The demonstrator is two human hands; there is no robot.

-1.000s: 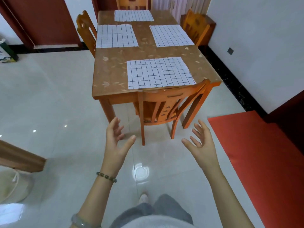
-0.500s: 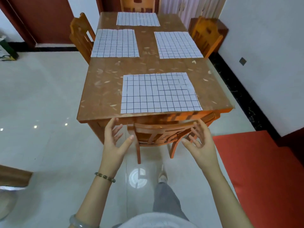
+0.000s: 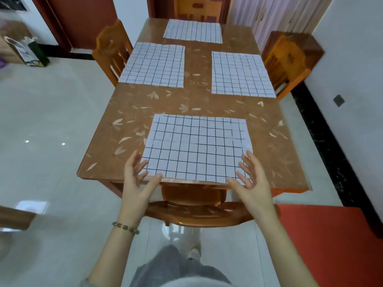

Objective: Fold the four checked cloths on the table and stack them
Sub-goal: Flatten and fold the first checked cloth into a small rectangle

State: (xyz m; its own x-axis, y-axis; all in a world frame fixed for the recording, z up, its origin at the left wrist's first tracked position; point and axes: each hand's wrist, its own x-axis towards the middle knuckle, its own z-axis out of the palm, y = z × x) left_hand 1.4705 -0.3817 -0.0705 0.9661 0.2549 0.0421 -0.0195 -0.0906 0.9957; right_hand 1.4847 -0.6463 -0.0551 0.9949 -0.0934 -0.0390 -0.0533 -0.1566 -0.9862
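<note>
Several white cloths with a dark checked grid lie flat on the wooden table (image 3: pixel 132 129). The nearest cloth (image 3: pixel 196 148) lies at the front edge. Another cloth (image 3: pixel 154 65) sits at mid left, one cloth (image 3: pixel 241 74) at mid right, and the far cloth (image 3: pixel 193 31) at the table's end. My left hand (image 3: pixel 135 183) is open, fingers spread, over the near cloth's front left corner. My right hand (image 3: pixel 251 181) is open over its front right corner. Neither hand grips anything.
A wooden chair (image 3: pixel 199 212) is tucked under the table's front edge, right below my hands. More chairs stand at the left (image 3: pixel 112 50), right (image 3: pixel 288 63) and far end (image 3: pixel 196 7). A red mat (image 3: pixel 331 241) lies on the floor at right, a bag (image 3: pixel 29 51) at far left.
I have stepped up to the table. Both open hands have moved forward from in front of the chair to the near cloth's front corners.
</note>
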